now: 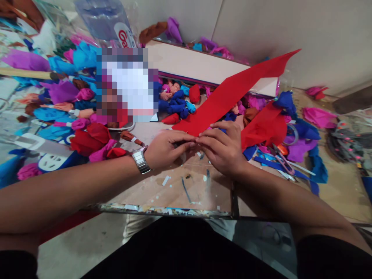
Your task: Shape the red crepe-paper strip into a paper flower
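Note:
A long red strip (226, 99) of thin paper or cloth slants from my fingers toward the back right. My left hand (170, 149), with a metal watch (141, 159) on the wrist, is closed, its thumb and forefinger pinching the strip's near end. My right hand (225, 149) meets it there, its fingertips pressed on the same end beside the left fingertips. The exact edge under the fingers is hidden. Beyond the hands lie several small bunched blue pieces (177, 104), and a wider red sheet (266, 128) rests right of my right hand.
A long white box (203, 64) stands along the wall. Coloured bunches (64, 93) crowd the left side near a large plastic bottle (101, 23). To the right lie pink-handled scissors (283, 162) and a tape roll (293, 135). Paper scraps dot the wooden tabletop (174, 190).

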`<state>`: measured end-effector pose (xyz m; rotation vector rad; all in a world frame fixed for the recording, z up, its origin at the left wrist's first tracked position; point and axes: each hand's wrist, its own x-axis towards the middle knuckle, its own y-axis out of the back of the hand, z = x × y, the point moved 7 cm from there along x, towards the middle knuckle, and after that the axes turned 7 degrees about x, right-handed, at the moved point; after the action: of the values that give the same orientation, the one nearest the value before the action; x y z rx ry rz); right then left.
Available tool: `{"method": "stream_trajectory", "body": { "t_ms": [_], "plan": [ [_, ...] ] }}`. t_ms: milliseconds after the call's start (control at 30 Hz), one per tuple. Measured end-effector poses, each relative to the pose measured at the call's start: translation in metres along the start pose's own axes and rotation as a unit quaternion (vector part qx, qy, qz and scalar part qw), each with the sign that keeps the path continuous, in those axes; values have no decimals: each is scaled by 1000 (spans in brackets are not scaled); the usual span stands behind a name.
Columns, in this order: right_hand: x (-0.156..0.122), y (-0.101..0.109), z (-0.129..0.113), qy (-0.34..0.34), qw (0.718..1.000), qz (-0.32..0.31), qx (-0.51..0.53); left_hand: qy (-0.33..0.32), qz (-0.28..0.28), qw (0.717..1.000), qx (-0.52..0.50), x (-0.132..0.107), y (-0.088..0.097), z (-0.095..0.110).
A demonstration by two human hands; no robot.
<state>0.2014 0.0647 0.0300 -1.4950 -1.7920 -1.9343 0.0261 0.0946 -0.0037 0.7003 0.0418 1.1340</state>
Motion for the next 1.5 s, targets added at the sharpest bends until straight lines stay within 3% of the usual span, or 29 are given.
{"method": "stream_trajectory", "body": {
  "t_ms": [233,533,900,1133,1500],
  "plan": [
    [-1,-1,-3,19,1000,-22,7,30,-15,999,-32,0,0,2],
    [1,-3,-6,33,999,0,35,8,1,1000,-22,0,2,1],
    [2,-7,-5,15,999,-10,47,-23,6,999,-30,1,2,4],
    [-1,-3,0,9,998,15,57,17,-8,1000,-14,1,-1,-4],
    [1,-4,0,-14,998,13,67,0,-1,1000,-20,1,2,0]
  ]
}}
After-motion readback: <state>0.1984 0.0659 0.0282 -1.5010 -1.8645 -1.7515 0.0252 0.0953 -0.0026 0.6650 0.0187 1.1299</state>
